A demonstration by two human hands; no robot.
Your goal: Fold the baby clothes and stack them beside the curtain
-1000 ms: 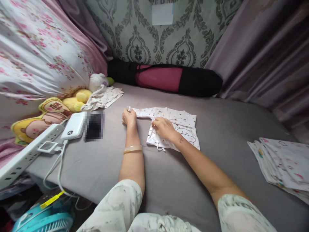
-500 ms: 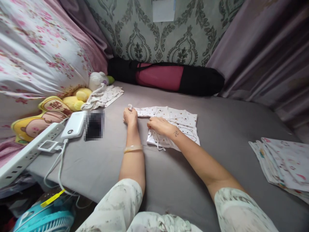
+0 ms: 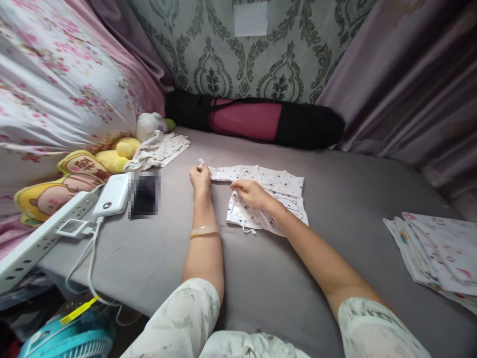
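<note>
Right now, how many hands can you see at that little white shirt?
2. The left hand grips the outstretched sleeve near its end; the right hand is over the body of the shirt. No other hands show.

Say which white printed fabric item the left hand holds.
The white fabric shirt with cartoon face, sleeve gripped; the crumpled white cloth and folded white fabric stack lie untouched.

Noted thin, matt printed cloth in the small shirt point(image 3: 266, 174); smooth, matt fabric in the grey bed sheet point(image 3: 149, 263). Logged hard, smooth plastic for the power strip point(image 3: 22, 263) (slight gloss on the bangle point(image 3: 204, 230), material uncertain). Recorded soft plush on the yellow toy point(image 3: 127, 147).
</note>
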